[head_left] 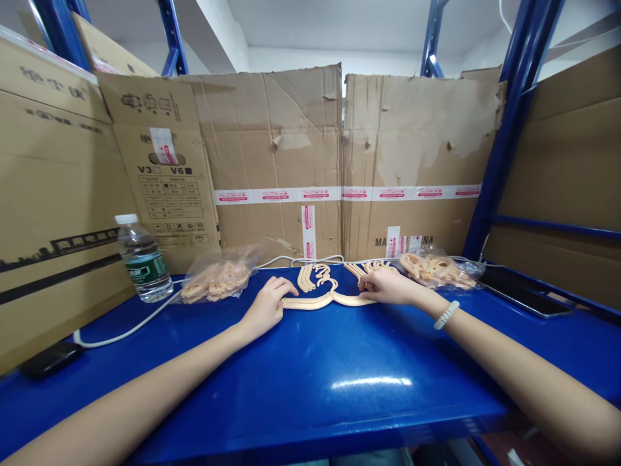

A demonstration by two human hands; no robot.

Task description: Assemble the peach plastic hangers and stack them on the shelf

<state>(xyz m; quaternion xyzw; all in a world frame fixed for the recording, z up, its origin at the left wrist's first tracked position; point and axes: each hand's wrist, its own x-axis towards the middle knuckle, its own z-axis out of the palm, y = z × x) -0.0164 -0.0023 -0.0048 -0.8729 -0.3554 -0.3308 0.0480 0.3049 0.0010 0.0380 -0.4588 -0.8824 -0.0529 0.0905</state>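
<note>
A pale wooden, hanger-shaped piece (326, 300) lies on the blue shelf (339, 375) in front of me. My left hand (268, 305) rests on its left end, fingers curled and pinching the tip. My right hand (386, 285) grips its right end with closed fingers; a white bead bracelet (446, 315) circles that wrist. Just behind the piece lie a few more curved wooden parts (315, 276) and a small fan of thin ones (376, 265).
Two clear bags of wooden parts lie left (218, 279) and right (436, 269). A water bottle (143, 259) stands at far left beside a white cable (126, 331) and a black device (51, 358). A dark tablet (524, 296) lies right. Cardboard sheets (301, 162) wall the back and sides.
</note>
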